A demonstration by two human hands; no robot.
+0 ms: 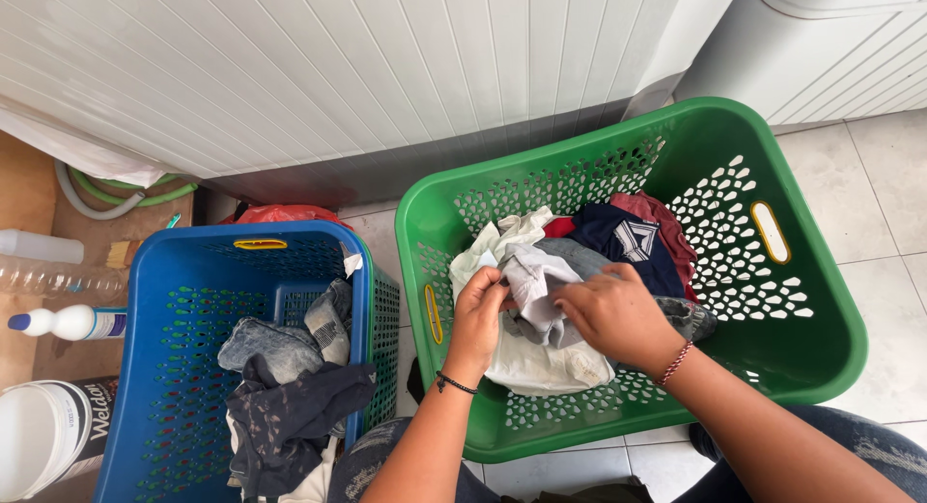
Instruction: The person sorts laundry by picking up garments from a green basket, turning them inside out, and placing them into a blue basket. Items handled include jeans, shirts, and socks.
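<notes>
Head camera: both hands, left hand (480,305) and right hand (610,312), pinch a pale grey garment (537,291) atop the green laundry basket (821,339) pile, apparently mid-sorting; lifting it clear of the clothes beneath their fingers seems next.

Laundry corner of home. Green basket (772,300) and blue basket (154,368) sit side by side on pale tiled floor (888,223), both full of mixed clothes (579,271). White ribbed machine side (338,69) stands right behind baskets. Green hose (145,192) curls under it. White squeeze bottle (72,322) and white tub (43,440) wait at left.
</notes>
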